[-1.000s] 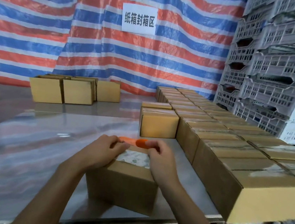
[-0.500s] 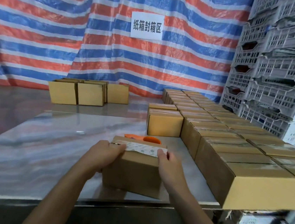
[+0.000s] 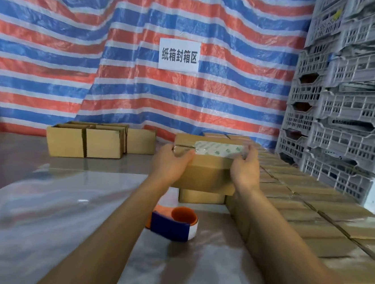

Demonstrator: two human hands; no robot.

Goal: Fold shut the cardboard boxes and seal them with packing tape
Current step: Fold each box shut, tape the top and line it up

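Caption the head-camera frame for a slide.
Left hand and right hand hold a taped cardboard box above the table, beside rows of sealed boxes; the tape dispenser lies idle.

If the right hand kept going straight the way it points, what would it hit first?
The right hand would probably meet the sealed boxes beyond it first; if raised above them, the striped tarp. Depth is unclear.

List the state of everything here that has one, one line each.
held box: flaps shut, pale printed strip across its top, raised above the table.
left hand: grips the held box's left end.
right hand: grips its right end.
tape dispenser: lying on the table, untouched.
rows of boxes: shut, taped, packed side by side.
three boxes: standing far left; sealed or not, cannot tell.
crates: stacked.
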